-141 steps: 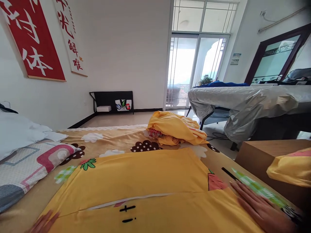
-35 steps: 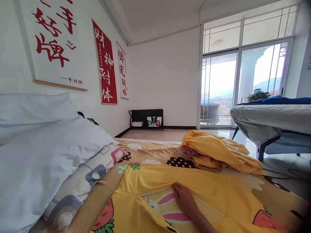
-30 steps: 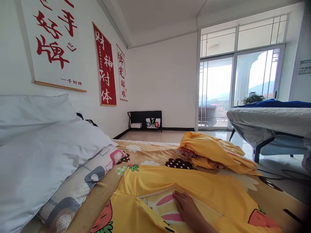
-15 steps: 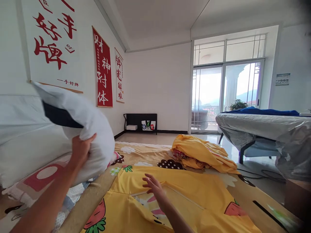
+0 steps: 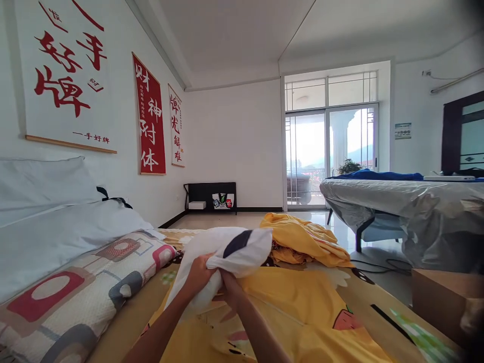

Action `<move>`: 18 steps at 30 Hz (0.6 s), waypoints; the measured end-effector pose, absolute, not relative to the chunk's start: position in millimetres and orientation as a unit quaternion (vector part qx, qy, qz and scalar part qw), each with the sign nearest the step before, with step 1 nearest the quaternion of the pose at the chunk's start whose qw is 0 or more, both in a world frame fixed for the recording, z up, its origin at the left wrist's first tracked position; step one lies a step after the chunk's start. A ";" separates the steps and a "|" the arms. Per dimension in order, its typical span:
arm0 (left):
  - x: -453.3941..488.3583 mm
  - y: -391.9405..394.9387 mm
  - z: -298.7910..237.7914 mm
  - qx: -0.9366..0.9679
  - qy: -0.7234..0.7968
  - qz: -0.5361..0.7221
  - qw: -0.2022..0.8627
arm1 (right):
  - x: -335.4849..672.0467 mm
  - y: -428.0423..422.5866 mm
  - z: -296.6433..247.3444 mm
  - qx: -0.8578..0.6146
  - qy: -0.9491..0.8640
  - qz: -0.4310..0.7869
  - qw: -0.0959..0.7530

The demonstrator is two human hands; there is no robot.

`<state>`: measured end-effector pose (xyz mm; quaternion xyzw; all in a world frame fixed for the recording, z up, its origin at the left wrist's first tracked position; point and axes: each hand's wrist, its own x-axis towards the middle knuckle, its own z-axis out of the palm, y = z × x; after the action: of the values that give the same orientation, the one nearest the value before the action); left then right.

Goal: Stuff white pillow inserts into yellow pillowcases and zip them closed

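A white pillow (image 5: 192,247) with a dark navy patch is held up in front of me. My left hand (image 5: 202,275) grips its near edge, knuckles up. Close beside it, my right hand (image 5: 229,287) is closed on the same bunched edge, its fingers mostly hidden by the fabric. Under the pillow lies a yellow cloth (image 5: 298,292) printed with strawberries and a cartoon face, spread over a tan patterned bed sheet (image 5: 132,312).
To the left lie a patterned pillow (image 5: 91,282) and white pillows (image 5: 64,237) against the wall. A crumpled yellow cover (image 5: 310,237) sits at the bed's far side. On the right stand a cardboard box (image 5: 446,297) and a plastic-covered table (image 5: 408,194).
The white pillow has come from the left to the middle and lower, in my left hand. My right hand, open before over the yellow cloth, has closed on the pillow's edge.
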<state>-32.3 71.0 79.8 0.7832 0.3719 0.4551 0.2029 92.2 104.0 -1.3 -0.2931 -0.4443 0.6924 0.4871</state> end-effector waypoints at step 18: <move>9.5 31.8 -57.1 0.820 0.244 0.466 0.228 | 127.8 140.4 127.1 -0.335 -0.459 0.459 0.683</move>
<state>9.5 31.8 -57.1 0.8196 0.2444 0.4655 0.2275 127.8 140.4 127.1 -0.3345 -0.4592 0.4586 0.6833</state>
